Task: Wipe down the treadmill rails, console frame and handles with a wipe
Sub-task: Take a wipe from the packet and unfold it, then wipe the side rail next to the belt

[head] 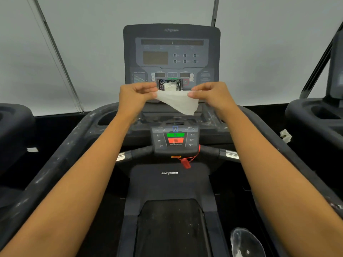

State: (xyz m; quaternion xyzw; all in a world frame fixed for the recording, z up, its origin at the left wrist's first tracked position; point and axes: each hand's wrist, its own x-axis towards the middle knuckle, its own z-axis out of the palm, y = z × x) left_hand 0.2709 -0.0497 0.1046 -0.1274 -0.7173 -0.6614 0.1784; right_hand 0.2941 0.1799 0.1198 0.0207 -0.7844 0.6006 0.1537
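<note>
A grey wall (83,52) backs one dark treadmill (169,184), with what may be two more machines at the picture's edges. The left hand (135,98) and right hand (213,95) each pinch an end of one white wipe (178,103), stretched between them. Just behind the hands, one foil packet (169,85) leans on the console (171,52). Two dusty rails (55,164) run outside the forearms, and two handles (138,152) lie below the hands.
</note>
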